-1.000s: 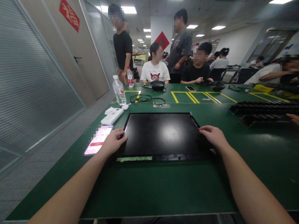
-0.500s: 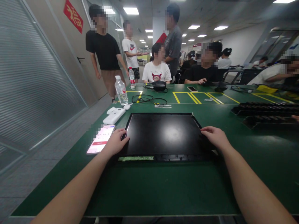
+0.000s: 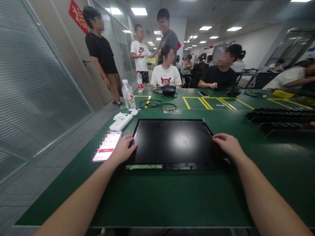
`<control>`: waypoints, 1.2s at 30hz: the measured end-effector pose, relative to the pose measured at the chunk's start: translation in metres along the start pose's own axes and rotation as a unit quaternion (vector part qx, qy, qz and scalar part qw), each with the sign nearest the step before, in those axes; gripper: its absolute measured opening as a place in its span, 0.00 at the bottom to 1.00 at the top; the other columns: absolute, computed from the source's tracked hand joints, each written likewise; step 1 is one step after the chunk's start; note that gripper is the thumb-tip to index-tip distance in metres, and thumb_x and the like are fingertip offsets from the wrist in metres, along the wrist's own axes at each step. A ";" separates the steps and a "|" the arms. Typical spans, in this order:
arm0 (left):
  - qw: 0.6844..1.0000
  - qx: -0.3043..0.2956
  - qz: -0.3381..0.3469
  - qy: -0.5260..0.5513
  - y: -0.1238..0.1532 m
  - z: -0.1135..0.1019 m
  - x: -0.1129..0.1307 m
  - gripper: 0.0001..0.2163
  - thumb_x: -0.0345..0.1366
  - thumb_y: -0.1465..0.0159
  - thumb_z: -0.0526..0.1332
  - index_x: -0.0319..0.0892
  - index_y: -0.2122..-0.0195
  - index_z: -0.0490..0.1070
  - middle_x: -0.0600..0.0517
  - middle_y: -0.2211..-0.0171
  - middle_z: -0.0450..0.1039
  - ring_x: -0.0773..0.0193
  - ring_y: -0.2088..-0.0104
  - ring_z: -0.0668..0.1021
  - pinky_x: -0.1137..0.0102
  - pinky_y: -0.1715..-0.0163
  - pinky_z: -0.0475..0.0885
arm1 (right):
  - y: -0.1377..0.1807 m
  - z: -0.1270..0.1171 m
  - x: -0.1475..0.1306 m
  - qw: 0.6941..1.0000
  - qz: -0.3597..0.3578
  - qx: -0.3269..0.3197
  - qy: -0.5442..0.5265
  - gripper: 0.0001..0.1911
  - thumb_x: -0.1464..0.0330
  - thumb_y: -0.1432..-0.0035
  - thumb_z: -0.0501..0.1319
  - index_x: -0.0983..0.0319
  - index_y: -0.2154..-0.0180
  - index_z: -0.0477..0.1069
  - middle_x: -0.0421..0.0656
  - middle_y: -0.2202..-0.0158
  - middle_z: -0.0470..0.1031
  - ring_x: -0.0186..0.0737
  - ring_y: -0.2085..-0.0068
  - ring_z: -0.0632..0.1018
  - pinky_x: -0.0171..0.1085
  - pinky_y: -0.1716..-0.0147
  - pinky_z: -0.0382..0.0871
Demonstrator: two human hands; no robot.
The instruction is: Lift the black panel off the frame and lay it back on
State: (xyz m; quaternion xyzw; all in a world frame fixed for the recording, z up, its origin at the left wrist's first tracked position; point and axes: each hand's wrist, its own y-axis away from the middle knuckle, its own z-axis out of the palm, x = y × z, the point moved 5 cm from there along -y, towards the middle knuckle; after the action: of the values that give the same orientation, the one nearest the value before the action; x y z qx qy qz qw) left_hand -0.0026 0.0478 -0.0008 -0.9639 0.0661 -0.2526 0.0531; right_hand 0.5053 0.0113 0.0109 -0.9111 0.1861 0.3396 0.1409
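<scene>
A black panel (image 3: pixel 173 142) lies flat on the green surface (image 3: pixel 172 200), straight in front of the person and a little back from the near edge. It is glossy and mirrors a ceiling light. A thin green strip (image 3: pixel 144 167) runs along the left part of its near edge.

The two hands are wide apart, one on each side of the panel. The left hand (image 3: pixel 123 150) sits on the left edge near the front corner, with the thumb on the top face and the fingers bent along the rim. The right hand (image 3: pixel 227 144) sits on the right edge, its fingers bent over the rim and pointing inward. Whether they clamp the panel or only rest on it cannot be told.

Just beside the left hand, on the outer side, lies a phone (image 3: pixel 107 146) with its screen lit. Beyond it is a white device (image 3: pixel 121 121), then a clear water bottle (image 3: pixel 128 95) standing upright. Black cables (image 3: pixel 157 105) lie looped behind the panel, near yellow lines marked on the surface. To the right, well apart from the right hand, are long black trays (image 3: pixel 280 115).

Several people sit on the far side, and others stand at the far left.
</scene>
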 end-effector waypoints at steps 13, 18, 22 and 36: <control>1.000 -0.004 -0.002 0.003 0.000 0.002 -0.001 0.19 0.44 0.36 0.62 0.40 0.50 0.83 0.34 0.36 0.75 0.36 0.34 0.76 0.47 0.31 0.68 | -0.002 0.000 0.002 1.000 -0.007 0.006 0.008 0.10 0.61 0.52 0.65 0.56 0.69 0.84 0.45 0.66 0.86 0.51 0.60 0.84 0.44 0.58 0.75; 1.000 0.003 -0.007 0.006 0.001 0.000 0.002 0.17 0.42 0.37 0.65 0.41 0.51 0.84 0.36 0.36 0.76 0.36 0.34 0.76 0.49 0.31 0.69 | -0.001 0.000 0.002 1.000 0.007 -0.002 0.000 0.10 0.61 0.52 0.65 0.56 0.69 0.84 0.45 0.66 0.85 0.51 0.60 0.83 0.44 0.57 0.75; 1.000 -0.003 -0.005 -0.006 0.002 0.000 0.004 0.19 0.42 0.36 0.64 0.38 0.49 0.84 0.34 0.35 0.75 0.36 0.34 0.76 0.50 0.31 0.68 | 0.000 0.000 0.001 1.000 0.006 -0.003 -0.004 0.11 0.61 0.52 0.65 0.56 0.69 0.84 0.45 0.65 0.85 0.51 0.59 0.83 0.45 0.56 0.75; 0.993 -0.047 0.104 -0.026 0.007 -0.004 0.003 0.32 0.56 0.35 0.65 0.40 0.36 0.78 0.34 0.28 0.65 0.34 0.29 0.69 0.42 0.29 0.63 | -0.001 0.001 0.002 1.000 -0.001 0.000 0.004 0.11 0.61 0.51 0.65 0.56 0.68 0.84 0.46 0.66 0.85 0.50 0.60 0.83 0.44 0.56 0.75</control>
State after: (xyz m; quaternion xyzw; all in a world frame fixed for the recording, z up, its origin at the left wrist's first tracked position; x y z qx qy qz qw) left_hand -0.0028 0.0397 0.0032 -0.9593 0.1767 -0.2174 0.0354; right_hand 0.5071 0.0122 0.0090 -0.9127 0.1861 0.3357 0.1402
